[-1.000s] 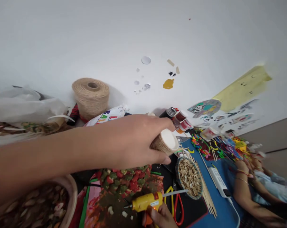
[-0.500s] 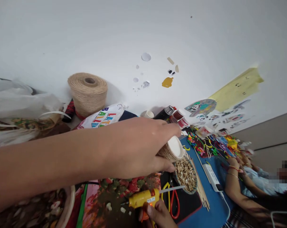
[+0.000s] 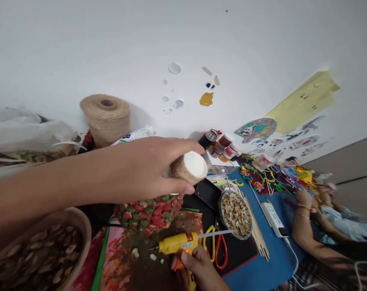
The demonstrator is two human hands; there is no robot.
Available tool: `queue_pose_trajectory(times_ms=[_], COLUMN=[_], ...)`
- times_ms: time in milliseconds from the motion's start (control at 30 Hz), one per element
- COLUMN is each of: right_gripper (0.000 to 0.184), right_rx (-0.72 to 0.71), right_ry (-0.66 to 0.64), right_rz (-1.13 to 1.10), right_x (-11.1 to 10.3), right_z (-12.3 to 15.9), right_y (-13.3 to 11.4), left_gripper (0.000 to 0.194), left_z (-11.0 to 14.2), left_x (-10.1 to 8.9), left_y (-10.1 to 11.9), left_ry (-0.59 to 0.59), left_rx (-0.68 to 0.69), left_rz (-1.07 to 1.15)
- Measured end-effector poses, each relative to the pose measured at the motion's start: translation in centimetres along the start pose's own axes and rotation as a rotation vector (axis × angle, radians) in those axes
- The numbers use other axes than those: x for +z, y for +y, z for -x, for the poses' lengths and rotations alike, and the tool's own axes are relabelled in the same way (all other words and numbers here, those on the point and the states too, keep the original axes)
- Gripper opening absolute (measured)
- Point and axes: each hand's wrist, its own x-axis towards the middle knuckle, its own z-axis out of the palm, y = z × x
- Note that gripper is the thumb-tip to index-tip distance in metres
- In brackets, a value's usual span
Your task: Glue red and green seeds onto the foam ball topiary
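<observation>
My left hand [image 3: 143,165] reaches in from the left, its fingers and thumb around a cup wrapped in brown twine [image 3: 183,171]. The cup is tilted, its white end facing up and right. Below the hand, a bumpy red and green painted object [image 3: 149,214] is partly hidden. At the bottom, my right hand [image 3: 198,266] grips a yellow hot glue gun [image 3: 177,243]. The gun's nozzle points left, a glue stick juts from its back, and a small orange light glows on it. Pale bits lie on the paint-stained board [image 3: 122,262] near the nozzle.
Right of the gun are scissors [image 3: 221,252], a bowl of pale chips [image 3: 235,214], wooden sticks [image 3: 257,230] and a power strip [image 3: 274,219]. A twine roll [image 3: 106,121] and paint jars [image 3: 222,145] stand by the wall. Another person's arm [image 3: 304,234] rests at right; a tub [image 3: 86,238] sits at left.
My left hand has drawn the cup left, away from the bowl of chips, uncovering the jars and more of the red and green object. My right hand keeps hold of the glue gun.
</observation>
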Motion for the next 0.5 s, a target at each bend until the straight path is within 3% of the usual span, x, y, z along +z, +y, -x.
queue_pose_trajectory(times_ms=[233, 367, 500], right_gripper=[0.103, 0.096, 0.093], right_rx=[-0.130, -0.173, -0.210], right_ry=[-0.118, -0.190, -0.196], right_rz=[0.004, 0.010, -0.007], right_x=[-0.3, -0.2, 0.1], right_z=[-1.2, -0.5, -0.3], right_y=[1.3, -0.3, -2.2], left_gripper=[0.071, 0.081, 0.079], left_z=[1.6, 2.5, 3.3], left_x=[-0.7, -0.7, -0.4], left_y=[-0.7, -0.4, -0.2], left_ry=[0.035, 0.117, 0.142], left_rx=[-0.140, -0.211, -0.264], left_rz=[-0.077, -0.099, -0.126])
